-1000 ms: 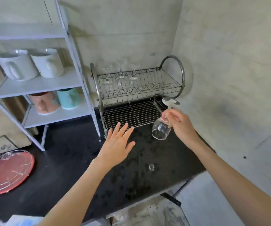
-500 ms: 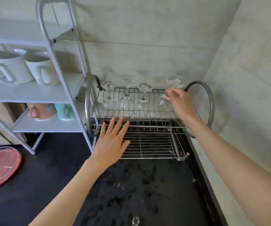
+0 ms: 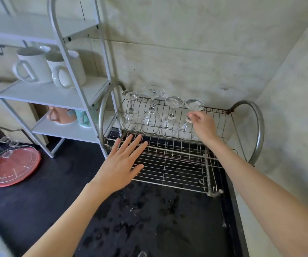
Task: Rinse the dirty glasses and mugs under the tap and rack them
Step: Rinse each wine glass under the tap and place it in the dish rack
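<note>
Pale stone walls meet in a corner behind a black counter (image 3: 38, 201) that is speckled with water drops, and on it stands the wire dish rack (image 3: 259, 127) with its two hooped ends. Your task's things are on the rack's upper tier: four stemmed glasses stand upside down in a row, feet up, bowls down among the wires. From the left you have the first glass (image 3: 131, 115), the taller second glass (image 3: 151, 115), the third glass (image 3: 170, 119) and the fourth glass (image 3: 188, 127). Your right hand (image 3: 203, 127) is at the fourth glass, its thumb and fingers loosely curled beside the stem just under the foot; you cannot tell from this view whether the fingertips touch the stem or stand just off it. Your left hand (image 3: 121, 162) hovers flat over the front left of the rack's bare lower grid, palm down, fingers spread wide and holding nothing. Left of the rack you see a white shelf unit (image 3: 53, 93) with two white mugs (image 3: 38, 65) side by side on its middle shelf, handles toward you, and a pink mug (image 3: 60, 115) and a teal mug (image 3: 82, 117) on the shelf below. Further left on the counter lies a round red tray (image 3: 14, 167) under a wire stand, with a few glass pieces beside it too blurred to tell.
</note>
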Available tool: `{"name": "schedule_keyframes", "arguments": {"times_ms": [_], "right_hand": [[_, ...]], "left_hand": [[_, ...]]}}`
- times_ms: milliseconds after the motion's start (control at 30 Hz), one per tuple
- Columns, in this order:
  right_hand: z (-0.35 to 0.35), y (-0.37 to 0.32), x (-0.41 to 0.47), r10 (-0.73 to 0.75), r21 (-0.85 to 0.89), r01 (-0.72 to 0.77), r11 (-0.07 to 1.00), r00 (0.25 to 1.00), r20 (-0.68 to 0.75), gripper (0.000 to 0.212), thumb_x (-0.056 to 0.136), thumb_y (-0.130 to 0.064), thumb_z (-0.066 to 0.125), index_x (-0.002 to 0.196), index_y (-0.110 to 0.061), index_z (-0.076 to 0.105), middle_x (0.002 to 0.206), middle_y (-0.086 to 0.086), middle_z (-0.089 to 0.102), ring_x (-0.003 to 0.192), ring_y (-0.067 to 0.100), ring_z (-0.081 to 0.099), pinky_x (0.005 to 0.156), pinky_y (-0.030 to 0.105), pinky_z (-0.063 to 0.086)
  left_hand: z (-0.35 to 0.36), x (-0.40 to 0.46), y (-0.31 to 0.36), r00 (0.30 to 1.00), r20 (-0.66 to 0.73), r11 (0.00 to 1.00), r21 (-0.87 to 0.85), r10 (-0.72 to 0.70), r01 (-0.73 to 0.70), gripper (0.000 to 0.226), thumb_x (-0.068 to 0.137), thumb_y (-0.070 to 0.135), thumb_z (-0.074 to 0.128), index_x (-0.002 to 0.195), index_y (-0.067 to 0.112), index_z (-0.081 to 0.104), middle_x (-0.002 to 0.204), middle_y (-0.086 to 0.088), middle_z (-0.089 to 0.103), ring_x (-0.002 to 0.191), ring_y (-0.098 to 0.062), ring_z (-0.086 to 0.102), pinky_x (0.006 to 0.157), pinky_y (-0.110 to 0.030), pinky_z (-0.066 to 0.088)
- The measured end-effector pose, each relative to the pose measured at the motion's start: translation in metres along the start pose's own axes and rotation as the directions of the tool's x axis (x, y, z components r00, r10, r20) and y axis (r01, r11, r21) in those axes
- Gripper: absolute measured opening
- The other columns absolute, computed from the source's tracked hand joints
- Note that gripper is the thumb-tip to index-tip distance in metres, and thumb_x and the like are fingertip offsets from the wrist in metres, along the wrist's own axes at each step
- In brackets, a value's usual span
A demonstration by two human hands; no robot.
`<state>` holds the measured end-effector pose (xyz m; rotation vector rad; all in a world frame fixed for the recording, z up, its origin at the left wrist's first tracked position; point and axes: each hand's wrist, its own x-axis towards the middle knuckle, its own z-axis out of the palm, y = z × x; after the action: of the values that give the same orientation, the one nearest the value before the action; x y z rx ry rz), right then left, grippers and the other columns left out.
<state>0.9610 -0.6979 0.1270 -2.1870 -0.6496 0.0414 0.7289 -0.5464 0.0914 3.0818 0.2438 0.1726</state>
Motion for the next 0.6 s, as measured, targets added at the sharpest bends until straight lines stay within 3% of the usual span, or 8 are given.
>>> {"name": "schedule_keyframes", "arguments": {"times_ms": [200, 300, 600], "right_hand": [[-0.002, 0.005, 0.000, -0.015, -0.017, 0.016, 1.000, 0.999, 0.030, 0.026, 0.098, -0.018, 0.044, 0.111, -0.006, 0.063, 0.115, 0.006, 0.065, 0.107, 0.018, 0.059, 0.090, 0.022, 0.042], [-0.002, 0.007, -0.002, -0.010, -0.023, 0.011, 1.000, 0.999, 0.038, 0.026, 0.098, -0.019, 0.044, 0.114, -0.007, 0.061, 0.118, 0.006, 0.064, 0.110, 0.020, 0.058, 0.092, 0.024, 0.042], [-0.017, -0.004, -0.044, 0.077, -0.037, -0.076, 0.996, 0.996, 0.032, 0.053, 0.098, -0.029, 0.044, 0.143, -0.006, 0.030, 0.147, 0.010, 0.037, 0.134, 0.022, 0.037, 0.111, 0.037, 0.031]], "left_hand": [[-0.002, 0.000, 0.002, 1.000, -0.016, 1.000, 0.001, -0.005, 0.005, 0.063, 0.089, 0.055, 0.017, 0.144, 0.034, -0.006, 0.154, 0.007, -0.007, 0.142, -0.017, -0.013, 0.110, -0.036, -0.016], [-0.004, 0.000, 0.003, 1.000, -0.007, 1.000, -0.007, -0.011, 0.011, 0.063, 0.093, 0.051, 0.027, 0.140, 0.036, -0.012, 0.151, 0.010, -0.015, 0.141, -0.016, -0.019, 0.107, -0.032, -0.023], [-0.012, -0.005, 0.005, 1.000, 0.012, 0.999, -0.036, -0.012, 0.013, 0.065, 0.095, 0.051, 0.032, 0.147, 0.031, -0.004, 0.154, 0.006, -0.012, 0.139, -0.015, -0.020, 0.110, -0.035, -0.016]]}}
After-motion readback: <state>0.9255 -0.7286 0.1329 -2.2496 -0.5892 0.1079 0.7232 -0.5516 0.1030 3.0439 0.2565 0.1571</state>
